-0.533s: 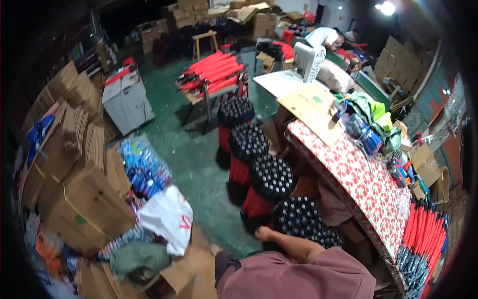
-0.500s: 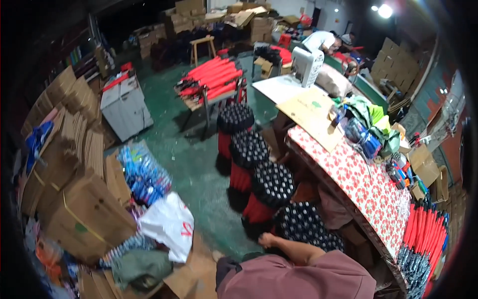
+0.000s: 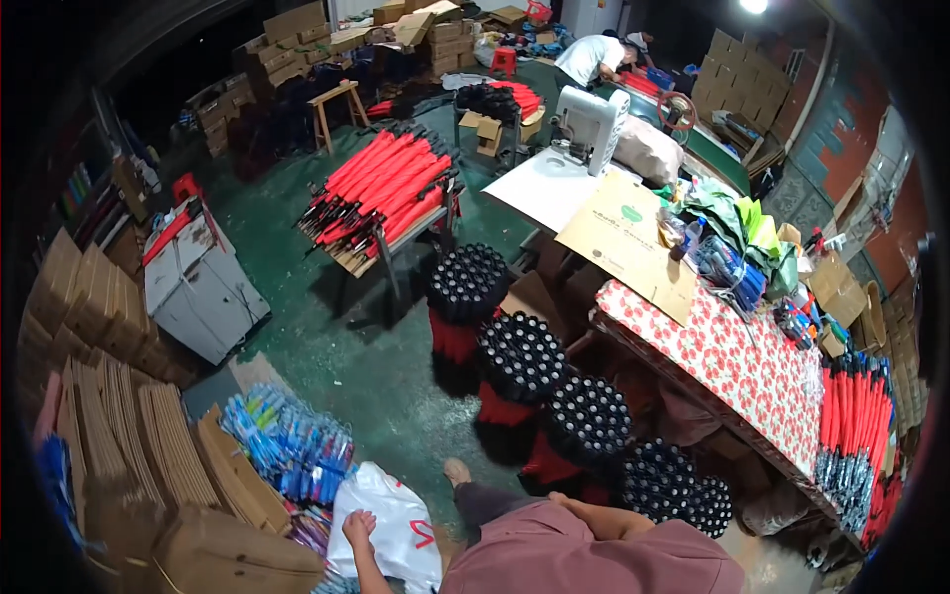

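My left hand is held over a white plastic bag with red print, its fingers apart and nothing in them. Whether it touches the bag I cannot tell. At the front of my maroon shirt is my right hand, small in view and its fingers unclear. Just beyond it stands a row of round bundles of what look like red folded umbrellas with black ends up, such as a near bundle and one farther off.
On the right runs a long table with a red-flowered cover and a cardboard sheet. A trestle carries a heap of red umbrellas. Flattened cartons, blue plastic-wrapped packs and a white cabinet line the left. A person bends at the back.
The view has swung, with the bundles now more to the right. My left hand has come into view above the white bag. My right hand has drawn from beside the bundles to my shirt.
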Tool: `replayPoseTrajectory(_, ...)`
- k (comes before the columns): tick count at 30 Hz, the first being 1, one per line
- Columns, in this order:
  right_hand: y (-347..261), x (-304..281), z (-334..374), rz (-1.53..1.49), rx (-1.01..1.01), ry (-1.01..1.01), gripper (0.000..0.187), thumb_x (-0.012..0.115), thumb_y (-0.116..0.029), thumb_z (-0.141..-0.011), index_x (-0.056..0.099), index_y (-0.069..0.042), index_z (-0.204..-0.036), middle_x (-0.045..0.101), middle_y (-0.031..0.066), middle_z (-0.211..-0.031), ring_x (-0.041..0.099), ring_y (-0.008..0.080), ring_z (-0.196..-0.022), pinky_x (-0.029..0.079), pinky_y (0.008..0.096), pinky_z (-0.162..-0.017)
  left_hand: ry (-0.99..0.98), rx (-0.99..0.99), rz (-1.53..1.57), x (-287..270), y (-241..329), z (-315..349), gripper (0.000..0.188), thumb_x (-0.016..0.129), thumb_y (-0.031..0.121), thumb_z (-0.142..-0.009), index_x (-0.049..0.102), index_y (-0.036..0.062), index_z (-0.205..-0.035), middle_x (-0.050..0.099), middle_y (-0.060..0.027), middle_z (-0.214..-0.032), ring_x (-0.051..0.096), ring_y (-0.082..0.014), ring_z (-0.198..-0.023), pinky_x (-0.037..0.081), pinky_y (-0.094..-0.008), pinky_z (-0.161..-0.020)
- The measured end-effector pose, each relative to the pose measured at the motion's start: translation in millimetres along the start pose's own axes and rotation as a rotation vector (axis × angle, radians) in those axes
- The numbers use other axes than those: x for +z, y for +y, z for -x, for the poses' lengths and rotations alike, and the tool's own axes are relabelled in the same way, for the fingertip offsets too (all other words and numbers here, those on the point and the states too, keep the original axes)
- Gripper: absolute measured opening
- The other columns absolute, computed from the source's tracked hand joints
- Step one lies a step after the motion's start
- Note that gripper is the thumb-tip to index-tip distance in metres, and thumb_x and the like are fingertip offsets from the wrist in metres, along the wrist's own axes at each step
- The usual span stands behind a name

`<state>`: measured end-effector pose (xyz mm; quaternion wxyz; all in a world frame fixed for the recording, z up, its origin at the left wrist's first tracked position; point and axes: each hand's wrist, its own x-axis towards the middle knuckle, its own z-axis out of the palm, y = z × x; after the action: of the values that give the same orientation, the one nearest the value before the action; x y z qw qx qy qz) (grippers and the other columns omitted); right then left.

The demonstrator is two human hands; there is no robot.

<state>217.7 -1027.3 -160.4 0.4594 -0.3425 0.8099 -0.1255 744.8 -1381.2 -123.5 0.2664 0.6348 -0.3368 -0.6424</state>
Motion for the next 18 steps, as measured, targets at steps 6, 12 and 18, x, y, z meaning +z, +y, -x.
replayPoseTrajectory(6, -159.6, 18.3, -80.6, -0.103, 0.055, -0.033, 0.032, 0.062, -0.034, -0.090, 0.072, -0.009, -0.073, 0.071, 0.0070, -0.065, 0.068, 0.0200, -0.058, 0.055, 0.0376, -0.056, -0.197, -0.054, -0.163, 54.4, 98.4, -51.2, 0.027, 0.052, 0.022, -0.104, 0.064, 0.0002, -0.116, 0.075, -0.0167, -0.100, 0.075, -0.0261, -0.077, 0.062, -0.0350, -0.066)
replayPoseTrajectory(12, -264.2, -75.2, -215.0, -0.319, 0.074, 0.149, 0.022, 0.055, -0.015, -0.096, 0.069, -0.007, -0.081, 0.074, 0.0078, -0.079, 0.071, 0.0161, -0.067, 0.056, 0.0305, -0.057, -0.234, -0.095, -0.253, 90.6, 100.8, -91.8, 0.023, 0.057, 0.025, -0.102, 0.071, 0.0074, -0.103, 0.075, -0.0106, -0.090, 0.074, -0.0218, -0.077, 0.058, -0.0340, -0.063)
replayPoseTrajectory(18, -321.2, -60.8, -296.4, -0.584, 0.129, 0.027, 0.018, 0.056, -0.015, -0.098, 0.067, -0.008, -0.085, 0.068, 0.0045, -0.076, 0.068, 0.0145, -0.067, 0.052, 0.0304, -0.053, -0.266, 0.348, -1.093, 54.1, 88.5, -165.5, 0.022, 0.055, 0.018, -0.092, 0.073, 0.0050, -0.090, 0.072, -0.0241, -0.094, 0.071, -0.0380, -0.085, 0.055, -0.0510, -0.076)
